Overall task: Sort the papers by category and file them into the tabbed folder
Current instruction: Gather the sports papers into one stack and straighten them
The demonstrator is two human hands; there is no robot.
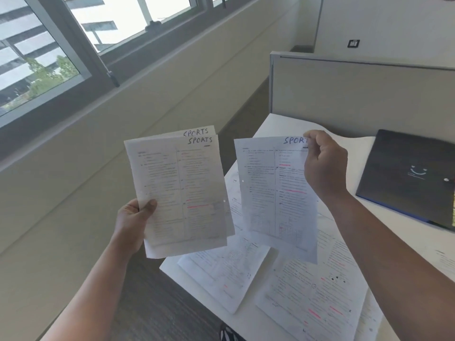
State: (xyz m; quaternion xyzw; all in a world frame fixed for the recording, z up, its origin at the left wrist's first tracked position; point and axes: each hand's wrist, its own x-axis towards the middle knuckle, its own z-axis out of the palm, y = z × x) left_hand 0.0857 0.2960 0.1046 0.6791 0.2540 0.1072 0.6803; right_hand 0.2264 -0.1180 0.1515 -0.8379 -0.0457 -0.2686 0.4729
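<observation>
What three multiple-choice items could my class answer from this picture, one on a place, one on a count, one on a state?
1. Where does the dark folder lie?
A. On the desk, on the person's right
B. On the floor
C. On the window ledge

2. How many handwritten SPORTS headings show on the sheets in the left hand?
A. One
B. Two
C. Four

3. How is the single sheet in the right hand held?
A. Flat on the desk
B. Crumpled in a fist
C. Pinched at its top corner, hanging in the air

Answers:
1. A, since it rests closed on the white desk near the partition.
2. B, since two headings sit one above the other at the top of the left-hand sheets.
3. C, since the fingers grip its upper right corner, above the papers on the desk.
</observation>
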